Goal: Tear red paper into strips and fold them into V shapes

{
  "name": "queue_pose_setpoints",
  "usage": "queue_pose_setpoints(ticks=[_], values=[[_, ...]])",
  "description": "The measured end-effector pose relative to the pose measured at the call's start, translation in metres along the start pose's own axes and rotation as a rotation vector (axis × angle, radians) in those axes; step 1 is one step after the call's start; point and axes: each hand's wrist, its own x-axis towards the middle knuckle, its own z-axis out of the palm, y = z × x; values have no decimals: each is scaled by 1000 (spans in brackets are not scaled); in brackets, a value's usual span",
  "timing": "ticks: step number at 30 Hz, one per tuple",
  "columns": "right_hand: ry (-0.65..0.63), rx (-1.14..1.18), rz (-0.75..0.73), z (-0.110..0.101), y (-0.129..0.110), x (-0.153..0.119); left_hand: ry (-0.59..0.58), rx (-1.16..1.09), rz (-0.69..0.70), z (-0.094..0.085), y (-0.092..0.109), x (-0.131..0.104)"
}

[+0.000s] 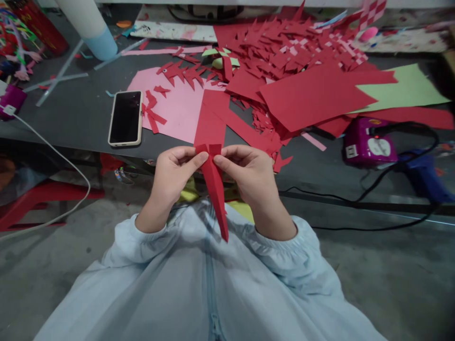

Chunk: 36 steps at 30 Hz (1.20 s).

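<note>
A folded strip of red paper (215,189) hangs between my two hands in front of my chest, its narrow tip pointing down towards me. My left hand (174,177) pinches its top left side between thumb and finger. On the other side, my right hand (250,177) grips the top right edge the same way, thumb on top. Just beyond the fingers, a flat red paper strip (210,118) lies over a pink sheet (177,106). Small red cut-out pieces (172,72) rest on the pink sheet, one with an eye-like dot.
A phone (125,118) lies left of the pink sheet. Larger red sheets (313,97), a pale green sheet (408,90) and a heap of red scraps (270,47) cover the right. A purple box (369,142), black cable and blue glue gun (423,173) sit at the right edge.
</note>
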Motion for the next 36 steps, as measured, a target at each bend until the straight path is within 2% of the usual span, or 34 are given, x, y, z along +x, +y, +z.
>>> queue_pose_setpoints(ticks=[4, 12, 16, 19, 22, 29, 34, 36], values=[[-1, 12, -10, 0, 2, -1, -42, 24, -52, -1, 1, -1], [90, 45, -76, 8, 11, -2, 37, -57, 15, 3, -5, -2], [-12, 70, 24, 5, 9, -1, 45, -18, 38, 0, -3, -1], [-32, 69, 55, 2, 9, -1, -15, 6, -23, -4, -1, -1], [-15, 45, 24, 2, 11, -1, -62, 9, -70, -5, -1, -1], [87, 65, -81, 7, 16, -3, 22, -53, 12, 2, -4, 0], [86, 50, -53, 3, 16, -2, -63, 12, -89, -1, -2, -1], [38, 58, -1, 0, 16, -1, -95, 36, -102, -3, -2, -2]])
